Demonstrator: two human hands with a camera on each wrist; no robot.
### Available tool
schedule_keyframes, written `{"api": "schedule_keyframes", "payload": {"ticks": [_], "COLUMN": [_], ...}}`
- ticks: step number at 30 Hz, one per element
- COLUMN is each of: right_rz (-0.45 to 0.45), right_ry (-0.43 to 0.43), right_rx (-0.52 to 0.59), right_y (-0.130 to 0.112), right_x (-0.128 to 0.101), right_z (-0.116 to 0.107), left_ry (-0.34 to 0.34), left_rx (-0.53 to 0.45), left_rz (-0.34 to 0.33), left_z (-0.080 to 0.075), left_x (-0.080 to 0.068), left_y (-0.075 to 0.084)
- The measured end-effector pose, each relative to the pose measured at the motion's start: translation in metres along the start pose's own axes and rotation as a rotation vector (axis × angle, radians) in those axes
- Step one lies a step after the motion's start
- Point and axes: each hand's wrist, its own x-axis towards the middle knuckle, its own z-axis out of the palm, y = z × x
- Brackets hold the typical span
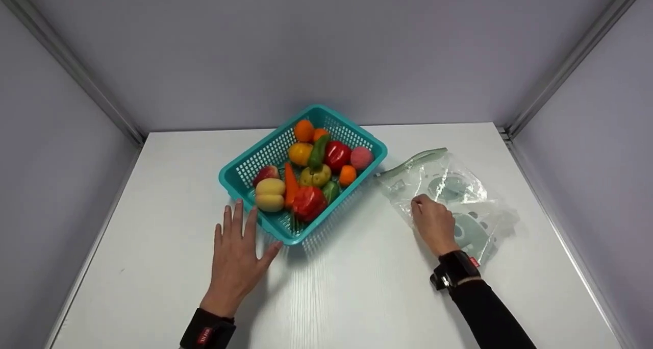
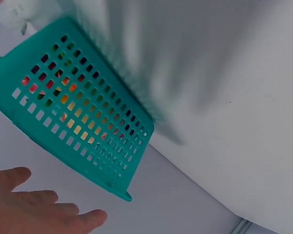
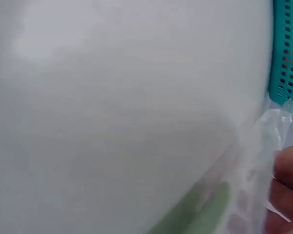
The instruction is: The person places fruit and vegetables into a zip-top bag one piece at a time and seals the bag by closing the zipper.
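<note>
On tabletop [image 1: 357, 298]: left hand [image 1: 235, 259] spread flat beside teal basket [image 1: 245, 171]; right hand [image 1: 432, 222] pinching zip bag [image 1: 454, 196]. Best grip near zipper edge, lift gently.

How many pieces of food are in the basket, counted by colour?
In the basket, as far as the head view shows:
Orange: 4
Red: 3
Yellow: 3
Green: 2
Pink: 1
Total: 13
</note>
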Motion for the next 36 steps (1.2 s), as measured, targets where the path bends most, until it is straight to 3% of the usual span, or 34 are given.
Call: {"api": "schedule_keyframes", "payload": {"ticks": [6, 14, 21, 26, 32, 36], "right_rz": [0.028, -0.020, -0.160, -0.295, -0.403, -0.474], "right_ry": [0.140, 0.314, 0.452, 0.506, 0.555, 0.591], "right_rx": [0.209, 0.418, 0.528, 0.551, 0.576, 0.584], "right_y": [0.002, -0.008, -0.028, -0.041, -0.053, -0.055], "right_x": [-0.012, -0.026, -0.035, -0.039, -0.043, -0.046], "right_z": [-0.021, -0.052, -0.072, -0.076, -0.074, -0.070], "left_ry": [0.051, 0.044, 0.076, 0.078, -0.007, -0.162], "left_rx": [-0.019, -0.054, -0.037, 0.000, -0.096, -0.370], "left_rz": [0.047, 0.094, 0.186, 0.204, 0.192, 0.064], "left_z": [-0.003, -0.006, -0.010, -0.013, -0.011, -0.009], "left_x": [0.006, 0.019, 0.035, 0.051, 0.073, 0.088], "left_y": [0.009, 0.033, 0.053, 0.065, 0.085, 0.103]}}
